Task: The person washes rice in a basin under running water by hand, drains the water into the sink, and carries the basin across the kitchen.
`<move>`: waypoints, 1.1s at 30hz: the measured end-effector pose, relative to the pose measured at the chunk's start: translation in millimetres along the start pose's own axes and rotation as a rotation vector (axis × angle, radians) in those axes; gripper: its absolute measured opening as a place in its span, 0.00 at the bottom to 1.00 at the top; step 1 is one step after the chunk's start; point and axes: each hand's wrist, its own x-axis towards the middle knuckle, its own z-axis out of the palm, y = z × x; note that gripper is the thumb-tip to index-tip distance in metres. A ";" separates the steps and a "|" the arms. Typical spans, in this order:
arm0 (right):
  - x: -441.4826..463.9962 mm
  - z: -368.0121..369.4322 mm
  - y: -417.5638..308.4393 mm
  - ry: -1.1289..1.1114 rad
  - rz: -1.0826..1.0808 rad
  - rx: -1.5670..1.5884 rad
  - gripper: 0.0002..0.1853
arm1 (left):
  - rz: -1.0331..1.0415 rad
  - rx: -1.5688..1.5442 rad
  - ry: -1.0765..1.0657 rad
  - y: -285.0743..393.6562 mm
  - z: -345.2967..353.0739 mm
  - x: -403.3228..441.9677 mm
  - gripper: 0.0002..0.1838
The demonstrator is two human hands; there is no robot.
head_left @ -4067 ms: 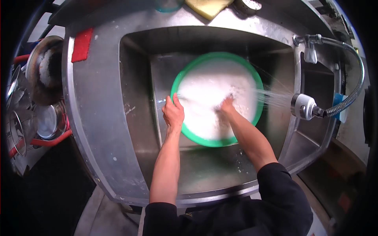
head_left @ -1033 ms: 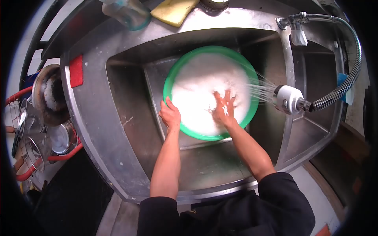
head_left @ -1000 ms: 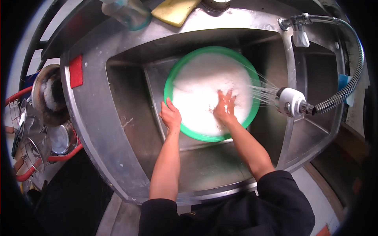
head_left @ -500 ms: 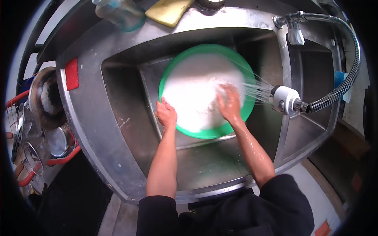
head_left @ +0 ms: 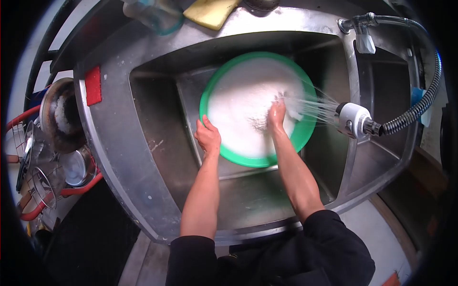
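Kitchen wash-up area, likely commercial.
Deep stainless steel sink (head_left: 238, 200), hose sprayer (head_left: 352, 120) running, green basin (head_left: 206, 95) inside; yellow sponge (head_left: 211, 13) on back ledge; wire strainers, metal pan (head_left: 75, 168) and scorched round cookware (head_left: 59, 114) at left by red-framed rack (head_left: 83, 188).

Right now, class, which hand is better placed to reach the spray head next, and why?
Probably the right hand: it is nearer the spray head, while the left hand holds the green basin.

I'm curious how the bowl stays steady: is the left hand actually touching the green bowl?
Touching: the head view shows the left hand gripping the green bowl's rim at its left side.
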 end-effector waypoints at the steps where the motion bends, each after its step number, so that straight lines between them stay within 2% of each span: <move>1: -7.3 0.6 -30.9 -0.128 -0.021 -0.361 0.20 | -0.005 0.005 0.000 0.5 0.4 -0.8 0.22; 2: -30.9 3.5 -68.5 -0.175 -0.270 -0.588 0.20 | -0.009 0.011 0.000 0.2 0.2 -1.4 0.22; 4: -57.5 -10.1 -102.6 -0.479 -0.487 -0.661 0.20 | -0.002 0.006 -0.001 -0.4 1.6 -0.5 0.22; 6: -76.0 -37.8 -117.3 -0.590 -0.506 -0.742 0.23 | 0.016 -0.006 -0.007 -4.3 2.7 0.2 0.21; 9: -88.0 -75.9 -87.4 -0.169 -0.139 -0.859 0.28 | 0.017 0.035 0.007 -5.3 3.9 -0.6 0.21; 12: -74.3 -78.4 8.0 0.047 0.336 -0.449 0.32 | -0.015 0.007 -0.021 -0.5 -0.7 -0.3 0.19; 15: -58.7 -46.2 62.1 0.298 0.664 0.091 0.35 | -0.012 -0.037 -0.022 -0.8 -1.4 0.9 0.19; 18: -49.7 -34.0 22.4 0.010 0.903 0.847 0.35 | -0.010 -0.019 -0.019 -3.3 0.1 0.9 0.19; 20: -52.4 -23.1 -20.5 -0.051 0.792 0.869 0.33 | -0.012 -0.047 -0.028 -4.2 1.0 0.5 0.19; 22: -61.2 -19.6 -61.8 -0.139 0.654 0.734 0.31 | -0.012 -0.058 -0.035 -3.3 -2.1 1.7 0.20; 24: -73.6 -22.3 -99.9 -0.258 0.482 0.427 0.29 | -0.027 -0.065 -0.035 3.9 -6.8 0.5 0.21; 25: -77.9 -27.9 -119.8 -0.412 0.308 0.240 0.28 | -0.027 -0.056 -0.034 3.5 -6.1 0.3 0.21; 26: -73.8 -28.7 -125.0 -0.490 0.041 -0.065 0.28 | -0.030 -0.048 -0.030 2.5 -4.5 0.8 0.21; 28: -64.9 -26.8 -126.4 -0.608 -0.499 -0.669 0.27 | -0.040 -0.066 -0.032 3.4 -5.5 0.1 0.21; 29: -59.5 -13.6 -118.5 -0.591 -0.647 -0.797 0.27 | -0.044 -0.090 -0.040 2.8 -6.0 0.0 0.21; 31: -39.1 22.7 -110.0 -0.619 -0.576 -1.023 0.26 | -0.029 -0.101 -0.018 3.3 -3.5 2.4 0.21; 33: -13.2 64.5 -95.3 -0.691 -0.352 -1.160 0.27 | 0.004 -0.063 0.027 -2.5 2.6 1.5 0.20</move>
